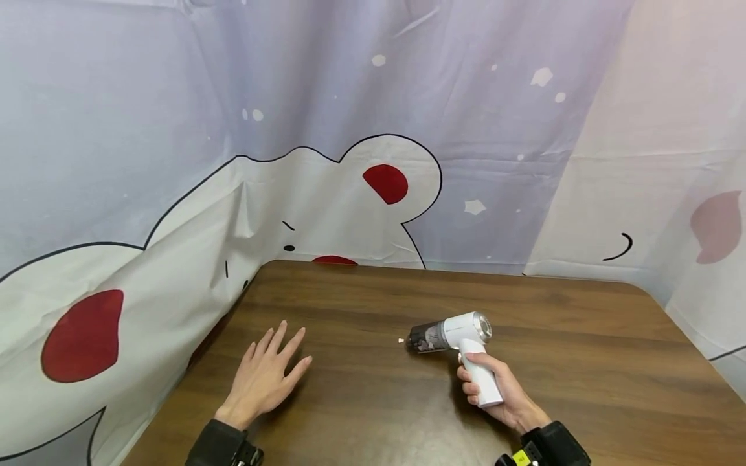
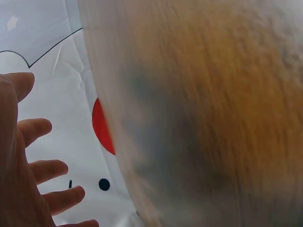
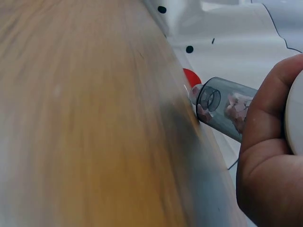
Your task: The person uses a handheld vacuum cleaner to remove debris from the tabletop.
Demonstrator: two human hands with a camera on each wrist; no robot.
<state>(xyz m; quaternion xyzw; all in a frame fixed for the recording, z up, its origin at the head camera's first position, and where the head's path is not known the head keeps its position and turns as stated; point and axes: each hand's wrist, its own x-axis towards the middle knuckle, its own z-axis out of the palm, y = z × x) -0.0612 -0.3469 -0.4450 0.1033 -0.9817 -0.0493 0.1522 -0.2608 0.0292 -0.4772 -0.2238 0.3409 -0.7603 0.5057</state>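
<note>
My right hand (image 1: 511,395) grips the white handle of a small handheld vacuum cleaner (image 1: 466,329), fingers curled round it. Its dark see-through dust cup (image 3: 223,100) points left and holds crumpled pale pink scraps (image 3: 238,109), seen in the right wrist view. Right at the nozzle's tip is a tiny white scrap (image 1: 401,340). To the left, my left hand (image 1: 265,378) is held palm down over the table, its fingers spread and holding nothing. In the left wrist view those fingers (image 2: 49,170) are extended and apart.
The brown wood-grain table (image 1: 361,304) has rounded far corners. A printed cloth (image 1: 326,200) with white bear shapes, red patches and stars hangs behind it and along its left side. Dark bands (image 1: 218,443) with devices sit on both wrists.
</note>
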